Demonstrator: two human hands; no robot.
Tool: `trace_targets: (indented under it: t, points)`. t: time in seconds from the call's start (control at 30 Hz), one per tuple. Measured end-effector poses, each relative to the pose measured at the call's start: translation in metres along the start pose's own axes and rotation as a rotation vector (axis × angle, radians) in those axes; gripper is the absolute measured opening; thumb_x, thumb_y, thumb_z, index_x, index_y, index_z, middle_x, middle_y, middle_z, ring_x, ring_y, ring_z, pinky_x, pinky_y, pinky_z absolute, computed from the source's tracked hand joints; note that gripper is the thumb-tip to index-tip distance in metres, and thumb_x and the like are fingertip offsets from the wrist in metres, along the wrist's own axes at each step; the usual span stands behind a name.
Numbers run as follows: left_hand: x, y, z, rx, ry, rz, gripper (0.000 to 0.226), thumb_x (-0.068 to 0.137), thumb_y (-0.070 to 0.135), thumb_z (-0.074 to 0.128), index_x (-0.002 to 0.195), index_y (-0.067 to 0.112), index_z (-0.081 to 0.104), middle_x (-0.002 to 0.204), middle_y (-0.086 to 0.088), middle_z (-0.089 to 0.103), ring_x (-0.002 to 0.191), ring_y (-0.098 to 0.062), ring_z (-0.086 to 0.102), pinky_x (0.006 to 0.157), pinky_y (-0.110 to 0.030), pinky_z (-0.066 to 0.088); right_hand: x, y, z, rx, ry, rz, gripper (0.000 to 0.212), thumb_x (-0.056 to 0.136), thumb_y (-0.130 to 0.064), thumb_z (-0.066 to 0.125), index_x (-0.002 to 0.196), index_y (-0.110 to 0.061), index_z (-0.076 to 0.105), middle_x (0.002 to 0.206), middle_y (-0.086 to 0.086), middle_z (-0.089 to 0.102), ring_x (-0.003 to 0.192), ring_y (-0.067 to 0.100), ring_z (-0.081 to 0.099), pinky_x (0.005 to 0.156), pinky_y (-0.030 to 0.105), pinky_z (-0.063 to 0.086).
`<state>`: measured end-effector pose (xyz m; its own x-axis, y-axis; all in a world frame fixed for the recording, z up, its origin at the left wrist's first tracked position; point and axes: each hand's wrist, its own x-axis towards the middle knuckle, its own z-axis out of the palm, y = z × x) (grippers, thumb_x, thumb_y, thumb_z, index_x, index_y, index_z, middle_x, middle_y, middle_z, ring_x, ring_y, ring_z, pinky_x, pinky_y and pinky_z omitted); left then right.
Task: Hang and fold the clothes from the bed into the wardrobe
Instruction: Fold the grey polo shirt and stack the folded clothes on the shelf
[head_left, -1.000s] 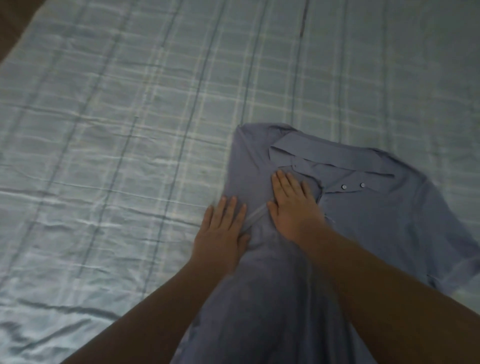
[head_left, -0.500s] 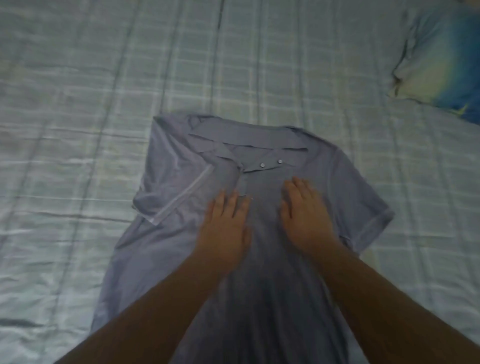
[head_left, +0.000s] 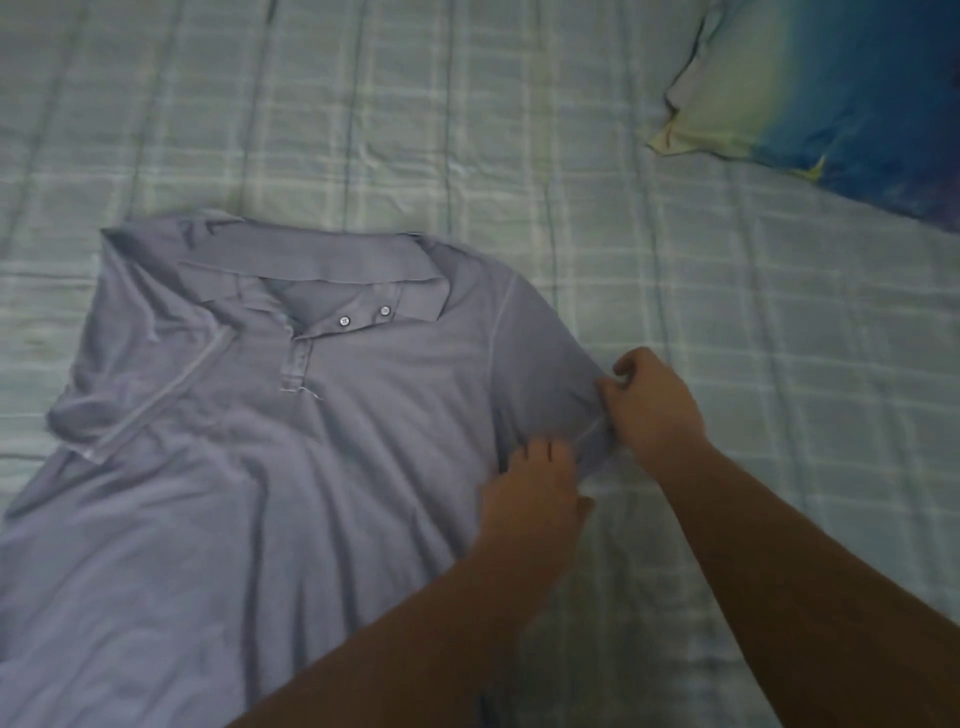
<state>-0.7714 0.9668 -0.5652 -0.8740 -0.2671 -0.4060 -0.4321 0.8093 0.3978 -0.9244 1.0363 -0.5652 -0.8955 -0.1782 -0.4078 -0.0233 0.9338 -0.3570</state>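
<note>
While polo shirt (head_left: 270, 467) lies flat, right hand (head_left: 655, 410) fingers pinch sleeve; left hand (head_left: 535, 493) blurred, seemingly gripping.

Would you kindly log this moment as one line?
polo shirt flat on bed | right hand pinching sleeve | left hand on shirt

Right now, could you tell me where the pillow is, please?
The pillow lies at the head view's upper right, on the sheet, beyond the shirt.
</note>
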Motion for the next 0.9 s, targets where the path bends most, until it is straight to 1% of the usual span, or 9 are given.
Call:
trace_targets:
  t: [0.07, 0.13, 0.3, 0.37, 0.43, 0.6, 0.73, 0.83, 0.9]
  points:
    - [0.004, 0.007, 0.005, 0.045, 0.051, -0.059, 0.027, 0.097, 0.03, 0.047, 0.122, 0.02, 0.047, 0.118, -0.003, 0.055, 0.11, -0.024, 0.058, 0.073, -0.041, 0.052, 0.007, 0.001, 0.0, -0.047, -0.047, -0.049, 0.015, 0.085, -0.038, 0.061, 0.09, -0.025, 0.056, 0.097, 0.007, 0.067, 0.095, 0.032, 0.063, 0.077, 0.034, 0.046]
    - [0.009, 0.009, 0.007, 0.024, 0.056, -0.127, 0.03, 0.096, 0.017, 0.035, 0.123, 0.019, 0.047, 0.119, -0.005, 0.055, 0.11, -0.026, 0.059, 0.074, -0.042, 0.052, 0.009, 0.002, 0.001, -0.104, -0.07, -0.094, 0.01, 0.086, -0.032, 0.055, 0.081, -0.023, 0.053, 0.097, 0.006, 0.065, 0.094, 0.032, 0.062, 0.077, 0.034, 0.047]
    - [0.007, 0.013, 0.009, 0.018, 0.048, -0.178, 0.039, 0.095, 0.039, 0.049, 0.125, 0.016, 0.041, 0.118, -0.006, 0.049, 0.104, -0.026, 0.058, 0.072, -0.04, 0.051, 0.013, 0.003, -0.003, -0.015, -0.031, -0.101, 0.009, 0.086, -0.022, 0.046, 0.09, -0.016, 0.051, 0.093, 0.017, 0.064, 0.091, 0.038, 0.062, 0.075, 0.038, 0.046]
    - [0.007, 0.017, 0.007, 0.047, 0.061, -0.166, 0.03, 0.096, 0.029, 0.048, 0.123, 0.017, 0.043, 0.117, -0.005, 0.052, 0.104, -0.026, 0.061, 0.071, -0.039, 0.052, 0.016, 0.005, -0.006, 0.068, -0.018, -0.089, 0.008, 0.086, -0.019, 0.047, 0.091, -0.013, 0.05, 0.087, 0.018, 0.062, 0.089, 0.04, 0.061, 0.072, 0.038, 0.043]
    - [0.011, 0.02, 0.006, 0.049, 0.071, -0.148, 0.027, 0.094, 0.015, 0.046, 0.12, 0.017, 0.044, 0.115, -0.005, 0.054, 0.101, -0.027, 0.064, 0.07, -0.04, 0.053, 0.017, 0.008, -0.009, 0.124, -0.008, -0.073, 0.003, 0.088, -0.018, 0.048, 0.089, -0.016, 0.05, 0.078, 0.009, 0.057, 0.087, 0.038, 0.061, 0.07, 0.034, 0.039]
    - [0.016, 0.028, 0.008, 0.011, 0.065, -0.07, 0.034, 0.093, 0.014, 0.051, 0.125, 0.019, 0.041, 0.114, -0.003, 0.054, 0.094, -0.026, 0.065, 0.065, -0.04, 0.05, 0.025, 0.018, -0.015, 0.222, 0.01, -0.058, 0.01, 0.086, -0.02, 0.06, 0.094, -0.02, 0.054, 0.083, 0.003, 0.061, 0.082, 0.028, 0.06, 0.069, 0.027, 0.037]
    - [0.017, 0.023, 0.009, -0.178, 0.067, -0.099, 0.038, 0.097, 0.013, 0.045, 0.134, 0.02, 0.037, 0.123, -0.003, 0.05, 0.099, -0.025, 0.062, 0.07, -0.039, 0.045, 0.027, 0.016, -0.014, 0.281, -0.021, -0.008, 0.027, 0.081, -0.012, 0.062, 0.108, -0.015, 0.061, 0.092, 0.008, 0.065, 0.089, 0.027, 0.062, 0.076, 0.03, 0.044]
    - [0.01, 0.015, 0.003, -0.327, 0.117, -0.068, 0.046, 0.096, 0.012, 0.045, 0.141, 0.02, 0.036, 0.131, -0.002, 0.049, 0.101, -0.025, 0.06, 0.08, -0.04, 0.048, 0.025, 0.006, -0.015, 0.382, -0.089, 0.035, 0.022, 0.08, -0.007, 0.062, 0.098, -0.008, 0.073, 0.09, 0.013, 0.071, 0.091, 0.03, 0.067, 0.082, 0.038, 0.053]
    - [0.002, 0.008, -0.005, -0.442, 0.169, -0.034, 0.047, 0.095, 0.01, 0.046, 0.14, 0.021, 0.038, 0.13, -0.003, 0.051, 0.099, -0.025, 0.06, 0.081, -0.039, 0.048, 0.019, -0.007, -0.017, 0.586, -0.145, 0.089, 0.022, 0.081, -0.001, 0.061, 0.097, -0.003, 0.075, 0.089, 0.019, 0.071, 0.084, 0.031, 0.068, 0.075, 0.038, 0.054]
